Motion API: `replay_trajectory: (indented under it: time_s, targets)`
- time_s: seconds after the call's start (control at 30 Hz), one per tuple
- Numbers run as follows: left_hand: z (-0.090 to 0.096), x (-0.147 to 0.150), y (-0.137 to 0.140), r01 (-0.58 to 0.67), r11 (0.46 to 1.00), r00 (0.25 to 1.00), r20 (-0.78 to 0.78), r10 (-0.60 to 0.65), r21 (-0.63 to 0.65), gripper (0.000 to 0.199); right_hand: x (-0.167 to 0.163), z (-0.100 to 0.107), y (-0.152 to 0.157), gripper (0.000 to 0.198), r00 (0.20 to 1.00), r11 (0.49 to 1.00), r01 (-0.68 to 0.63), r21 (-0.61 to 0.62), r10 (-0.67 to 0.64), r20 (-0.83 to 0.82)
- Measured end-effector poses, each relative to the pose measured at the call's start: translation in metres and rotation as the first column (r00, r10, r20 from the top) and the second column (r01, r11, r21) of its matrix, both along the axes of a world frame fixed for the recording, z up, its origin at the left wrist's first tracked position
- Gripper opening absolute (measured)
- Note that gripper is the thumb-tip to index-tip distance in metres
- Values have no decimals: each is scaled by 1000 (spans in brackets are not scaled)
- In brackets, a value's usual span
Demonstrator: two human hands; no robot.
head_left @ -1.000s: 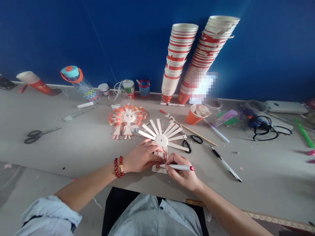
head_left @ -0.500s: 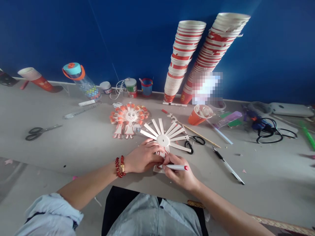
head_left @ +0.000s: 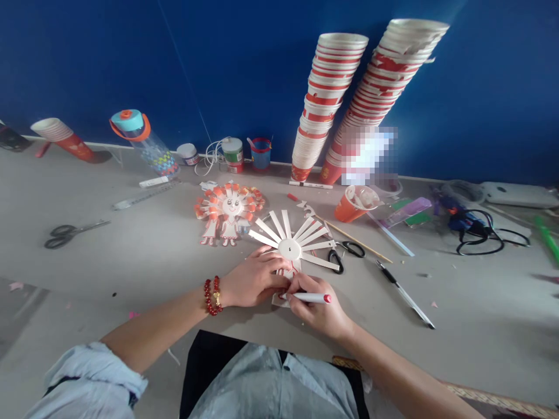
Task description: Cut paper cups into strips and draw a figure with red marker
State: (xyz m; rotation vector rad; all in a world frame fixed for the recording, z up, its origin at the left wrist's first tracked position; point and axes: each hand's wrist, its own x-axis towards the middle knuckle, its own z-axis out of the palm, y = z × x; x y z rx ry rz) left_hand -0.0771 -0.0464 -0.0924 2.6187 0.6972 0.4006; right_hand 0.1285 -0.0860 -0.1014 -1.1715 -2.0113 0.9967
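Note:
My right hand (head_left: 321, 305) is closed round a white marker with a red end (head_left: 312, 298), its tip on the lower part of a white paper piece (head_left: 278, 301) with red lines drawn on it. My left hand (head_left: 255, 279) lies flat over that paper, fingers stretched out, pressing it to the table. Above the fingers, a white paper cutout with fanned strips (head_left: 289, 249) joins or overlaps the drawn piece; I cannot tell which. Beyond my left hand lie finished-looking paper dolls with curled orange strips (head_left: 230, 212). Black-handled scissors (head_left: 353, 249) sit partly under the fanned strips.
Two tall stacks of paper cups (head_left: 321, 99) lean by the blue wall. An orange cup of scraps (head_left: 347, 206) and a pen (head_left: 406, 295) lie to the right. Scissors (head_left: 63, 235) and a water bottle (head_left: 151, 145) are on the left. A wooden stick (head_left: 353, 233) lies behind the black-handled scissors.
The marker has shifted very slightly to the left with my right hand. My left hand stays in place on the paper.

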Motion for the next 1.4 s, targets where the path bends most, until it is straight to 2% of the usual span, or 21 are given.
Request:
replay_trajectory:
  time_s: [0.53, 0.8, 1.4]
  targets:
    - [0, -1, 0, 11, 1000, 1000, -8, -11, -8, 24, 0, -1, 0, 9, 999, 999, 27, -25, -28, -29]
    - [0, -2, 0, 18, 1000, 1000, -21, -18, -7, 40, 2, -4, 0, 7, 998, 998, 61, -1, -60, 35]
    - [0, -2, 1, 21, 999, 999, -33, -22, -28, 48, 0, -5, 0, 11, 996, 997, 76, -27, -78, -43]
